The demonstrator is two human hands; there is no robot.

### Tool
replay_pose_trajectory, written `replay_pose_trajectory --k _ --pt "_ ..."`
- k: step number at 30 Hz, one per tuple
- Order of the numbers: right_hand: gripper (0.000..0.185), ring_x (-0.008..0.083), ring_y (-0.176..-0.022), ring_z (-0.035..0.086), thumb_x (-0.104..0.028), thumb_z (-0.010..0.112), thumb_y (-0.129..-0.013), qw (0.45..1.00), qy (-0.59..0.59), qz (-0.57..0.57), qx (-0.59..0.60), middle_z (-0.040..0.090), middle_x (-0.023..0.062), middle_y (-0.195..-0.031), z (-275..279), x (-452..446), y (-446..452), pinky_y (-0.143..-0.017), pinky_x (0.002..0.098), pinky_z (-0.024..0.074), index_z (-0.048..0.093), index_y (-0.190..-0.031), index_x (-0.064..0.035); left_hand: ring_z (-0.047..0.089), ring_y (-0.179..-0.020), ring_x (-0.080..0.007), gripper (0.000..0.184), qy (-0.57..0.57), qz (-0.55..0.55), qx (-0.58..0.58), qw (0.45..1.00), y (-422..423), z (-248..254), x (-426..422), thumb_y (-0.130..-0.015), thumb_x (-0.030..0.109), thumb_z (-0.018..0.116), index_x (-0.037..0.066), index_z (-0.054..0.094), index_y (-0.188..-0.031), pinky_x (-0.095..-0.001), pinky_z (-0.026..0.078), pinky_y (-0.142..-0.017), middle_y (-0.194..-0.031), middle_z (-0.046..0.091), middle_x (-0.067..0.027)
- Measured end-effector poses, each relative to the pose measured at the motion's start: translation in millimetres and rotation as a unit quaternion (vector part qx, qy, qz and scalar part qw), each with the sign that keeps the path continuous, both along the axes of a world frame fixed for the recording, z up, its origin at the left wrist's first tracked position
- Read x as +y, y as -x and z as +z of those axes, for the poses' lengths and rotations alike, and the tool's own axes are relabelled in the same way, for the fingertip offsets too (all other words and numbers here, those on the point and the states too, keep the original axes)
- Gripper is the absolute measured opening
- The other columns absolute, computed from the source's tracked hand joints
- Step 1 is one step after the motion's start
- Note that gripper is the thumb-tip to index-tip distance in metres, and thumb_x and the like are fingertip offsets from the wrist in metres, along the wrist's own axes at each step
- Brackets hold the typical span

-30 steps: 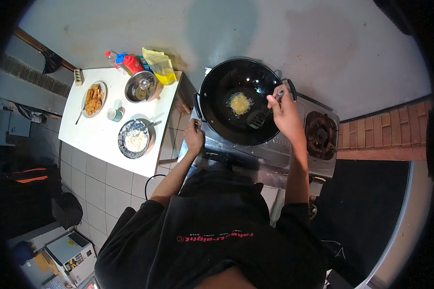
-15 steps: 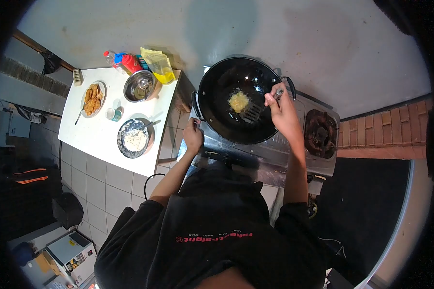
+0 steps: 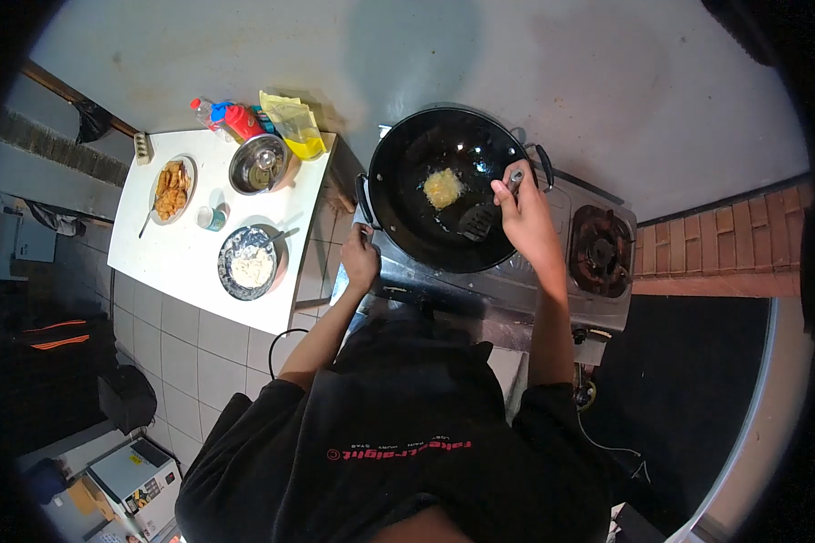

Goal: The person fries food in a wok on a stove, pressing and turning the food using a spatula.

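Observation:
A black wok (image 3: 407,237) with two loop handles sits on the stove, oil shining inside it. One golden, bubbling piece of frying food (image 3: 443,188) lies near its middle. My right hand (image 3: 527,217) is closed around the handle of a slotted spatula (image 3: 476,221). The spatula's dark blade is down in the wok, to the right of and below the food, apart from it. My left hand (image 3: 360,261) is at the stove's left front edge, its fingers curled just below the wok's left handle (image 3: 364,201). What those fingers hold, if anything, is hidden.
Right of the wok is a second burner (image 3: 599,252). On the white table (image 3: 167,262) stand a plate of fried food (image 3: 172,190), a cup (image 3: 210,218), a metal bowl (image 3: 255,172), a bowl of pale batter (image 3: 249,265), a yellow packet (image 3: 294,127) and bottles (image 3: 243,121).
The spatula blade has turned and moved slightly right and away from the food. The food has shifted a little left and up. My left hand stays at the stove edge.

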State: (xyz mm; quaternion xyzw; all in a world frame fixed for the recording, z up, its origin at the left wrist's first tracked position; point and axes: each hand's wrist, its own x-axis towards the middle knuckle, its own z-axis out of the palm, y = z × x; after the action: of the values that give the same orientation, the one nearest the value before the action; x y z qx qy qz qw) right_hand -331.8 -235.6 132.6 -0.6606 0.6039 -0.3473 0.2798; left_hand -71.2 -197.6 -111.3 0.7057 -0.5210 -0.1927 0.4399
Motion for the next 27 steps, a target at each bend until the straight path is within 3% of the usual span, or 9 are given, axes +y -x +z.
replay_pose_trajectory --k 5,12,14,20,27 --pt "0.017 0.0432 -0.074 0.063 -0.016 0.056 -0.101 0.999 0.029 -0.01 -0.044 0.06 0.0209 -0.075 -0.9 -0.4 2.0 -0.068 0.0451 0.047 0.044 -0.102 -0.0032 0.061 -0.078 -0.0456 0.022 -0.006 0.003 -0.006 1.0 -1.4 -7.9 -0.8 -0.08 0.0 0.048 0.006 0.062 -0.097 -0.0555 0.042 -0.071 -0.079 0.063 -0.0241" --pt "0.017 0.0397 -0.072 0.063 -0.016 0.056 -0.101 1.0 -0.01 -0.004 -0.004 0.061 0.0195 -0.076 2.1 -1.6 1.2 -0.069 0.0438 0.0474 0.044 -0.103 -0.0028 0.061 -0.076 -0.0448 0.022 -0.011 -0.003 -0.004 1.0 -0.1 2.4 0.9 -0.08 0.0 0.049 0.006 0.061 -0.098 -0.0552 0.042 -0.071 -0.077 0.062 -0.0234" --pt "0.018 0.0395 -0.072 0.064 -0.016 0.056 -0.101 0.997 0.041 -0.02 -0.055 0.061 0.0193 -0.075 -1.9 -1.9 -0.2 -0.068 0.0439 0.0476 0.045 -0.103 -0.0029 0.061 -0.077 -0.0449 0.021 -0.008 0.0 -0.005 1.0 -0.9 -2.8 -0.7 -0.081 0.0 0.049 0.006 0.061 -0.097 -0.0549 0.042 -0.07 -0.077 0.062 -0.0236" --pt "0.018 0.0378 -0.071 0.063 -0.016 0.056 -0.101 1.0 0.01 -0.001 -0.015 0.061 0.0177 -0.075 -3.6 -1.4 0.7 -0.068 0.0426 0.0479 0.045 -0.105 -0.0029 0.062 -0.079 -0.0462 0.02 -0.007 -0.004 0.001 1.0 0.0 5.6 0.3 -0.082 -0.001 0.049 0.005 0.062 -0.095 -0.0539 0.043 -0.07 -0.08 0.063 -0.0253" --pt "0.017 0.0402 -0.071 0.063 -0.014 0.057 -0.1 0.997 0.051 -0.025 -0.059 0.06 0.019 -0.074 0.3 1.1 -3.6 -0.067 0.0435 0.0478 0.045 -0.102 -0.0027 0.063 -0.079 -0.0449 0.022 -0.014 0.0 0.009 1.0 -0.6 5.2 0.1 -0.08 -0.001 0.049 0.005 0.063 -0.097 -0.0534 0.044 -0.07 -0.081 0.064 -0.0254"
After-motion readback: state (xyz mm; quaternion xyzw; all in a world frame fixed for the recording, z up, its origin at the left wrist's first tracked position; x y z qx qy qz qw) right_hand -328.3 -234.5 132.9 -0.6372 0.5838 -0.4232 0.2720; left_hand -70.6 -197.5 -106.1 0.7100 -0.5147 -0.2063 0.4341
